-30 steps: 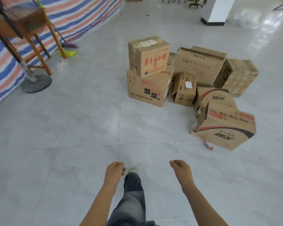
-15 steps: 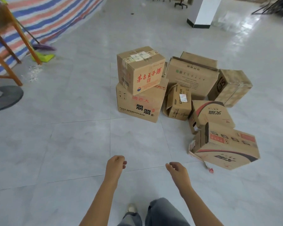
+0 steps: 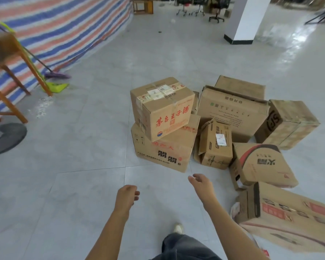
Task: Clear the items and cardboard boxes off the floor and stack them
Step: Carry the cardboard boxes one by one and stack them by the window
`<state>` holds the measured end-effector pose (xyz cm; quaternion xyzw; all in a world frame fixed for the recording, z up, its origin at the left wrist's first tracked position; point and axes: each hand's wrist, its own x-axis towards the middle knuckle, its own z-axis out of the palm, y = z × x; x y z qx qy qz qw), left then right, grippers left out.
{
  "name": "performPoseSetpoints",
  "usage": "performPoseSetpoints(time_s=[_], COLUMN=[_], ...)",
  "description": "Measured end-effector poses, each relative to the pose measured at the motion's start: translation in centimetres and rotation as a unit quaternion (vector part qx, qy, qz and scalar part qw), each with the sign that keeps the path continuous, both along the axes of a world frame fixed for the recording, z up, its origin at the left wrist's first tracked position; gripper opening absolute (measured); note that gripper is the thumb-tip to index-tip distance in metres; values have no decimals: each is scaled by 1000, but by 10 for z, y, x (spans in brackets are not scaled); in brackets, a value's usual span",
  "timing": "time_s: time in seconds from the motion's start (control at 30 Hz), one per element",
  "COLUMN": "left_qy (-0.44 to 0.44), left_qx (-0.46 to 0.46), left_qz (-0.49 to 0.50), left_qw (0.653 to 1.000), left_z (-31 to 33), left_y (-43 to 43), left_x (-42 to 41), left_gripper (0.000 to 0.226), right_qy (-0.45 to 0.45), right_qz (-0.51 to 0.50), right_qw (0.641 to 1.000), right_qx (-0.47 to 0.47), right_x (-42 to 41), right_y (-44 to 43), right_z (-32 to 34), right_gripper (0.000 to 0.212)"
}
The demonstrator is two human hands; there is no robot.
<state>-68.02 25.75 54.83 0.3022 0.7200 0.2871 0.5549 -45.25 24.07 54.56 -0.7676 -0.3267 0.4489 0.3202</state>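
Several cardboard boxes lie on the grey tiled floor. A taped box with red characters sits on a larger box. To their right stand a small narrow box, a big tilted box and a box with a black logo. Two red-and-black printed boxes lie nearest me on the right. My left hand and my right hand hang in front of me with loosely curled fingers, holding nothing, short of the stack.
A wooden chair and a fan base stand at the left, with a broom and green dustpan against a striped tarp. A white pillar and office chairs are far back.
I have walked closer to the boxes, which now appear larger and nearer. Both hands stay empty and have moved forward toward the stacked pair.
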Motion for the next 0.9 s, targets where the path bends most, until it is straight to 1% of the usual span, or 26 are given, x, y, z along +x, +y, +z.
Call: performPoseSetpoints(time_s=[0.13,0.2,0.3,0.4,0.5,0.63,0.77,0.9], left_qy=[3,15,29,32,31,1,-5,-3], left_qx=[25,17,-7,-25,-36,-14,18,10], left_qz=[-26,-49,-51,-32,-8,12,35,54], left_qw=[999,999,998,999,999,1000,999,998], left_z=[11,11,3,-6,-13,-14,0,5], left_y=[63,84,111,151,203,297,386,446], left_x=[45,63,76,81,86,89,85,85], left_gripper=[11,12,14,14,13,14,19,25], right_qy=[11,15,19,20,6,-7,-31,-46], right_qz=[-9,-6,13,17,19,28,46,57], right_qw=[999,1000,999,996,997,997,994,994], right_qx=[32,3,-49,-81,-80,-74,-90,-79], right_x=[38,49,54,64,75,82,80,78], right_y=[71,90,104,140,193,276,355,423], right_z=[15,4,-18,-25,-28,-28,-20,-7], right_gripper=[40,41,41,42,42,42,43,43])
